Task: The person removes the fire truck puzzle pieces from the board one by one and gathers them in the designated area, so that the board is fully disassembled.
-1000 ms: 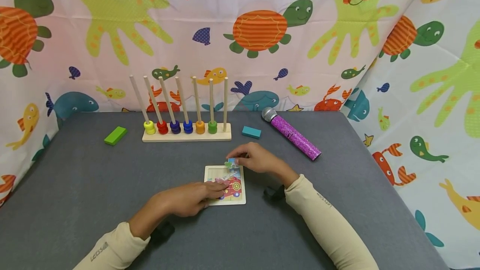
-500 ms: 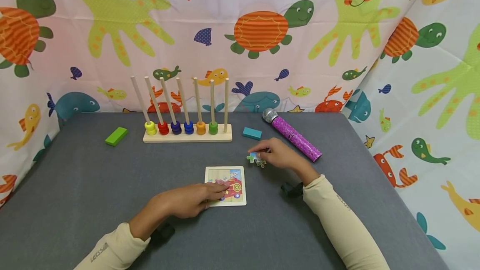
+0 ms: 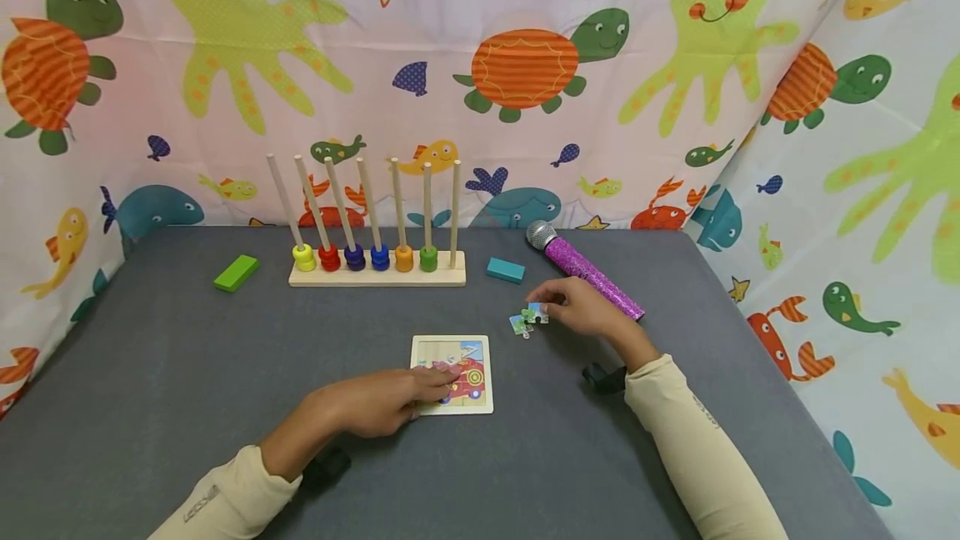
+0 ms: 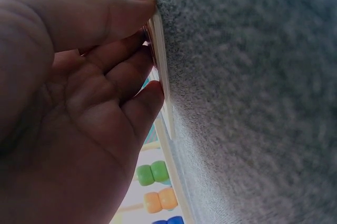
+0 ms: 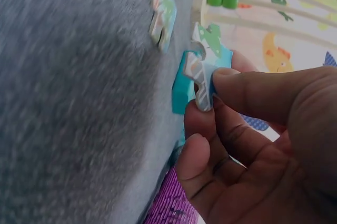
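My left hand (image 3: 375, 402) rests on a small wooden tray puzzle (image 3: 454, 341), its fingers laid over the picture of a red vehicle. In the left wrist view the thumb and fingertips press at the edge of the puzzle tray (image 4: 167, 103). My right hand (image 3: 583, 307) pinches a blue and green jigsaw piece (image 5: 211, 50) between thumb and fingers, to the right of the tray. A second jigsaw piece (image 5: 164, 17) lies on the table beside it, overlapped by the held one in the head view.
Behind stands a wooden peg rack (image 3: 378, 277) with coloured beads at the foot of most pegs. A teal block (image 3: 506, 270) and a glittery purple microphone (image 3: 592, 275) lie beyond my right hand. Far left is a green block (image 3: 236, 272) on the grey table (image 3: 225, 373).
My right hand has moved from the tray's top edge out to the right. Earlier it had a jigsaw piece over the tray; now one piece lies on the table. The left hand stays put.
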